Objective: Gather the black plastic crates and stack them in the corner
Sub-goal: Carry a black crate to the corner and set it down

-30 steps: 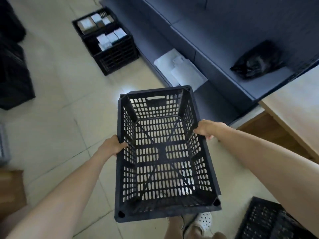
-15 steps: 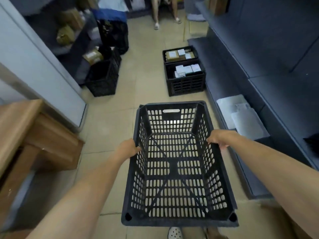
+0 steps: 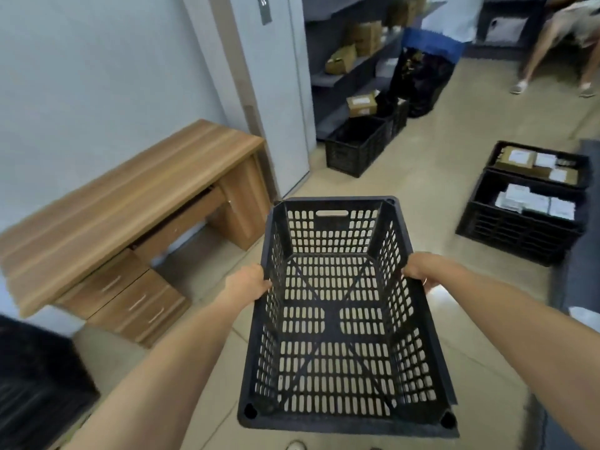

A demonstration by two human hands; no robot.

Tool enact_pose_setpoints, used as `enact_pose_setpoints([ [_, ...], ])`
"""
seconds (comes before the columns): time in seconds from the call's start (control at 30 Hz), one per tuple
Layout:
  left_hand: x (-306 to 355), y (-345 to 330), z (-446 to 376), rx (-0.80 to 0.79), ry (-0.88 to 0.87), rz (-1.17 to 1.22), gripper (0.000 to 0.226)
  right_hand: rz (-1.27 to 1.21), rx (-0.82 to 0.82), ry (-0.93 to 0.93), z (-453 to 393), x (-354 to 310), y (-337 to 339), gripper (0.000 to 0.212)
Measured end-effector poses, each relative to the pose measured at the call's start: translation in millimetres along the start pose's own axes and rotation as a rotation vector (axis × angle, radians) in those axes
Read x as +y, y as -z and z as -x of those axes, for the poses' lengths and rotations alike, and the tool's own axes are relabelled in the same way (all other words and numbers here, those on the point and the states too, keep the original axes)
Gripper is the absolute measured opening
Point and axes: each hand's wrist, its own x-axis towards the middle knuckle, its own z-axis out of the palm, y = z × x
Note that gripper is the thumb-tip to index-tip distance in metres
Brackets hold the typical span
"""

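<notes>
I carry an empty black perforated crate [image 3: 341,319] in front of me, held level above the tiled floor. My left hand [image 3: 248,282] grips its left rim and my right hand [image 3: 422,271] grips its right rim. Another empty black crate [image 3: 355,146] stands on the floor by the shelving ahead. Two black crates [image 3: 519,222] filled with white and brown packets sit at the right. A dark crate stack [image 3: 39,384] shows at the lower left edge.
A wooden desk [image 3: 130,196] with drawers stands along the left wall. Grey shelving [image 3: 350,56] with cardboard boxes lines the far left. A person's legs [image 3: 552,60] stand at the top right. A dark bench edge [image 3: 581,287] runs along the right.
My view has swung left: the desk and wall now fill the left side, the filled crates shifted to the right. Both hands keep the same grip on the crate.
</notes>
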Motion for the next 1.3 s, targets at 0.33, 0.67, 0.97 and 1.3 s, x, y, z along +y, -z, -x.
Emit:
enact_pose_setpoints([
  [0.33,-157,-16,121,0.066,0.463,0.210,0.030,0.331,-0.167,0.370,29,-166,-92,0.028],
  [0.67,-328,-31,247,0.033,0.801,0.214,0.036,0.765,-0.262,0.608,114,-328,-251,0.017],
  [0.97,-483,-59,334,0.031,0.932,0.270,0.021,0.981,-0.320,0.763,206,-437,-416,0.032],
  [1.3,-594,-72,367,-0.001,1.058,0.234,0.014,0.936,-0.466,0.786,232,-512,-533,0.034],
])
